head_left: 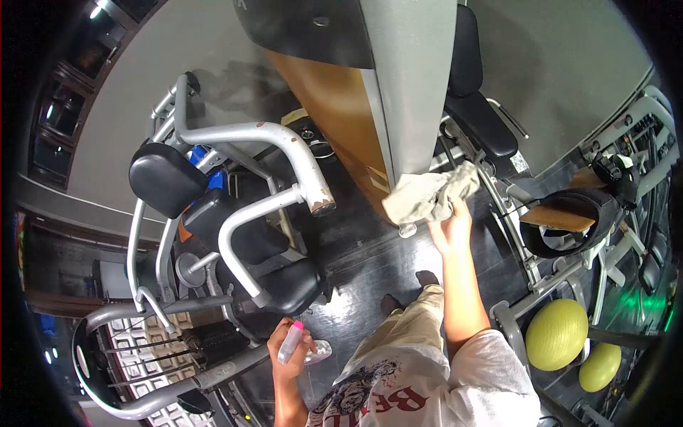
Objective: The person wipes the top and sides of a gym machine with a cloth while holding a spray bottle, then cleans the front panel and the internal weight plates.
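Note:
My right hand [453, 226] reaches forward with its fingers closed on a crumpled, pale grey-beige cloth [425, 197]. The cloth lies against the lower end of the tall silver-grey column [411, 85] of a gym machine and hides part of its edge. Down at the left, my left hand [284, 350] is wrapped round a small clear spray bottle [319, 353] with a pink tip. The bottle is held near a black padded seat [290, 286], apart from it.
Silver bars [263, 134] with black pads stand at the left. A black bench seat [478, 122] is behind the column. Yellow-green exercise balls [557, 334] rest on a rack at the right, below a black round holder [569, 222]. Dark floor [366, 267] shows around my feet.

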{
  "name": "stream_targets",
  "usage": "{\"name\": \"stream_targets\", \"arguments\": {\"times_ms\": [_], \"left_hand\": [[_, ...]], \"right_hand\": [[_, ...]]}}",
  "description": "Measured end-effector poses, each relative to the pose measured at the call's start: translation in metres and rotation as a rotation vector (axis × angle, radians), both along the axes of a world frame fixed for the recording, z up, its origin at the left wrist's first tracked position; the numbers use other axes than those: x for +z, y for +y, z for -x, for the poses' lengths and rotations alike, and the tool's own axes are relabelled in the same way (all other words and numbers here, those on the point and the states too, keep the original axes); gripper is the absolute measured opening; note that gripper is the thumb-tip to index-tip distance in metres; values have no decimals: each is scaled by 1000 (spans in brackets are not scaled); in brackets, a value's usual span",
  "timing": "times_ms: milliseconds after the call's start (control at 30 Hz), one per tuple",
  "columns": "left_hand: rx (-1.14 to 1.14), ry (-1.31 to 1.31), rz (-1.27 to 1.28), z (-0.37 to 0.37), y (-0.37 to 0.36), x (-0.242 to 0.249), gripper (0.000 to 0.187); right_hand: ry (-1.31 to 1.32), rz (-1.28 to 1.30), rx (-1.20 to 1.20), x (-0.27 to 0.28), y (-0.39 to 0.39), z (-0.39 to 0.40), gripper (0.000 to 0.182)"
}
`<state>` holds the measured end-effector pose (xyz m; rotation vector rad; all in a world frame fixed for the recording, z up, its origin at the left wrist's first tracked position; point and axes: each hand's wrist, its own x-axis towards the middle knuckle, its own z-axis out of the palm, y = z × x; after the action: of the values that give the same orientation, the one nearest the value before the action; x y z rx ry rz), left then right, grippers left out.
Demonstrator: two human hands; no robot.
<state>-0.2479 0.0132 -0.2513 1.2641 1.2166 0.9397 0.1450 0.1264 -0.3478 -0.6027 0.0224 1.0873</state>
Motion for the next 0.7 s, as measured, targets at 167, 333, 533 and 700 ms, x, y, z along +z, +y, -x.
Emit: {"name": "stream_targets", "arguments": {"times_ms": [167, 333, 533, 700], "left_hand": [[-83, 9, -12, -17, 11, -1, 4], [-91, 37, 23, -41, 21, 3, 2], [-136, 116, 36, -63, 25, -10, 17], [-177, 158, -9, -103, 25, 4, 15]], "right_hand": [[14, 555, -57, -50, 9, 10, 25], [-255, 672, -269, -131, 87, 71, 52], [-376, 734, -410, -185, 105, 69, 61], [71, 750, -53, -222, 80, 10, 55]]}}
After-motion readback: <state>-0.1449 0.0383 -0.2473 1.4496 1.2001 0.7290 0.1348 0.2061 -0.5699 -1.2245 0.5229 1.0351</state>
